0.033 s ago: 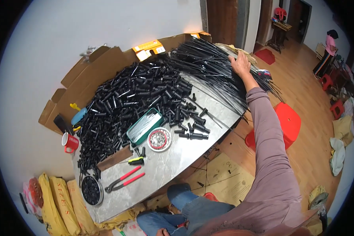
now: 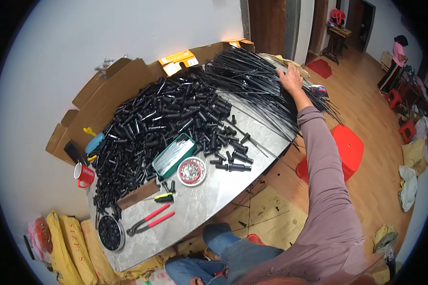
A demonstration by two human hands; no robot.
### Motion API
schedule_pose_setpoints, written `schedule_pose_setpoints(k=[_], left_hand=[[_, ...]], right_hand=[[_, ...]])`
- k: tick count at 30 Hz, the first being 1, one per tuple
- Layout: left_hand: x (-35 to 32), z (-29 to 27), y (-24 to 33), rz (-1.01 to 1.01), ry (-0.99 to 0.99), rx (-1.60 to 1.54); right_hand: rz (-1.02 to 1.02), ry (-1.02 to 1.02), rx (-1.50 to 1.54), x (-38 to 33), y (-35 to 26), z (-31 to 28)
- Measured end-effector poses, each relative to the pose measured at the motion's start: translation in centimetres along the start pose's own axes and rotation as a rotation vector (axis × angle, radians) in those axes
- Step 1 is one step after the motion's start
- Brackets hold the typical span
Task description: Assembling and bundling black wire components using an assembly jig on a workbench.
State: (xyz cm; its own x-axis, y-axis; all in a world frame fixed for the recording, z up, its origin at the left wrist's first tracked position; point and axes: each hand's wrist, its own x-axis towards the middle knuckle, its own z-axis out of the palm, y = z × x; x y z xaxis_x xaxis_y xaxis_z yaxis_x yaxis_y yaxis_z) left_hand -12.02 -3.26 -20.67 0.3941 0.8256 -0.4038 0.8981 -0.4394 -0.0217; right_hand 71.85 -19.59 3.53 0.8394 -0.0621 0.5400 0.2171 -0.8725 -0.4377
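right hand on black rods, one o'clock on the table
most rods lie toward nine o'clock, long axis ten-to-four; left hand well apart; cannot tell either grip.

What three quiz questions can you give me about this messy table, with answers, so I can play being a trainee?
1. True or false: the red-handled pliers lie on the table.
2. Which of the person's hands is at the bunch of thin black rods? A) left B) right
3. Fill in: the box beside the round white dish is ____.

Key:
1. True.
2. B, the right hand.
3. Green.
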Motion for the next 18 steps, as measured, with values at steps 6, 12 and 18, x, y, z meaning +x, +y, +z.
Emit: schedule_pose_setpoints(k=[6, 12, 18], left_hand=[[4.5, 0.1, 4.3, 0.149, 0.079, -0.117], [5.1, 0.3, 6.9, 0.253, 0.160, -0.260], [4.3, -0.8, 6.7, 0.349, 0.271, -0.371]], right_hand=[[0.070, -0.222, -0.039, 3.4, 1.9, 2.3], [0.093, -0.352, -0.097, 5.9, 4.8, 5.1], [0.118, -0.528, -0.157, 6.2, 4.2, 5.6]])
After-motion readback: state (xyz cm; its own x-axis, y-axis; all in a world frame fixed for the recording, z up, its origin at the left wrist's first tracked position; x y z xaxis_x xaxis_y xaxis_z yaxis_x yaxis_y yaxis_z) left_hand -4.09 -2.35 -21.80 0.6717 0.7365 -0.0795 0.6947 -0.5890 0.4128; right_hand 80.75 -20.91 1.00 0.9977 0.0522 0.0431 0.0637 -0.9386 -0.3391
